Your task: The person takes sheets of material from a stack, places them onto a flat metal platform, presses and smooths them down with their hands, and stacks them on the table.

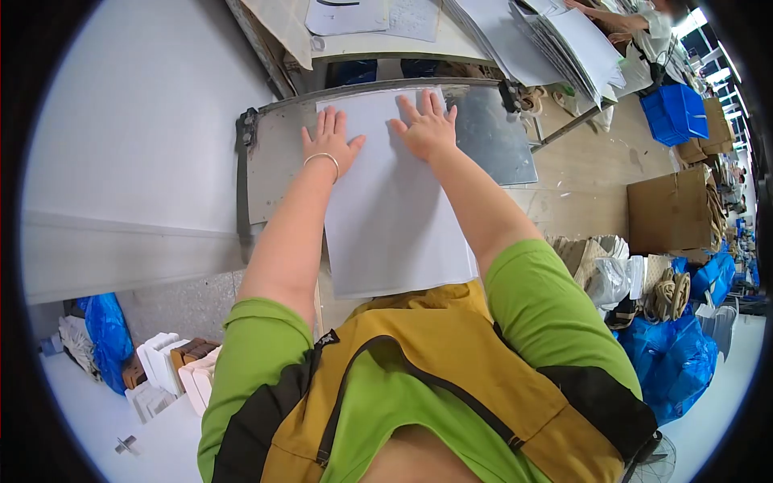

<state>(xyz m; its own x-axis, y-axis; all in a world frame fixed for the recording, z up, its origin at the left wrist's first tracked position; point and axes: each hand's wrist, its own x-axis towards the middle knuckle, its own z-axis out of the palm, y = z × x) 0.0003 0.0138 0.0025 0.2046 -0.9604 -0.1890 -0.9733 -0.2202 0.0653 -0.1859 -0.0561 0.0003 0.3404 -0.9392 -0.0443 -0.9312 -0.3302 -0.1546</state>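
A large white sheet (392,217), perhaps a stack of several, lies on a grey metal plate (493,133) in front of me. Its near end hangs over the plate's front edge toward my apron. My left hand (332,145) rests flat near the sheet's far left edge, fingers spread, a thin bracelet at the wrist. On the far right part of the sheet lies my right hand (427,129), palm down with its fingers apart. Neither hand grips anything.
Beyond the plate stands a table with stacked white sheets (555,44) and papers (348,14). A white wall (145,137) is on the left. To the right are a cardboard box (670,211), a blue crate (675,113) and blue bags (672,362). Another person (640,40) works at the upper right.
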